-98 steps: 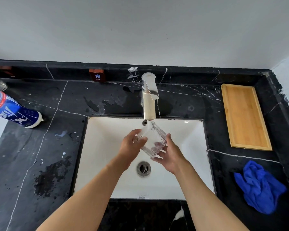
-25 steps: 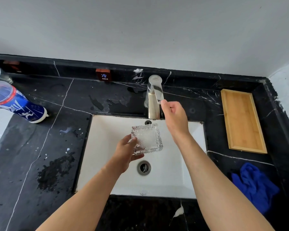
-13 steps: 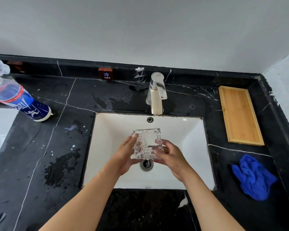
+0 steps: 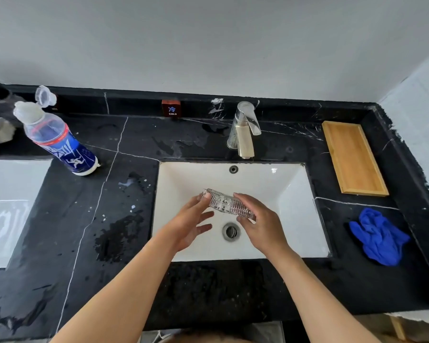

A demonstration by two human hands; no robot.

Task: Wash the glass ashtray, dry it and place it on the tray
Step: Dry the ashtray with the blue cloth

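Observation:
The clear ribbed glass ashtray [image 4: 227,204] hangs over the white sink [image 4: 292,194], tipped nearly edge-on above the drain. My right hand [image 4: 260,224] grips its right side from above. My left hand [image 4: 192,224] touches its left edge with the fingertips, the other fingers spread. No water runs from the faucet [image 4: 244,131]. The bamboo tray [image 4: 354,158] lies bare on the black counter at the right. A crumpled blue cloth [image 4: 377,237] rests nearer me, below the tray.
A dish soap bottle [image 4: 57,141] with its cap flipped open stands on the counter at the left. A second white basin [image 4: 5,209] fills the far left. A red COLD label [image 4: 171,108] sits on the back ledge. Wet patches mark the counter left of the sink.
My right hand left the faucet handle and came back to the ashtray. Both hands tipped the ashtray from upright to nearly edge-on, lower over the drain. The water has stopped.

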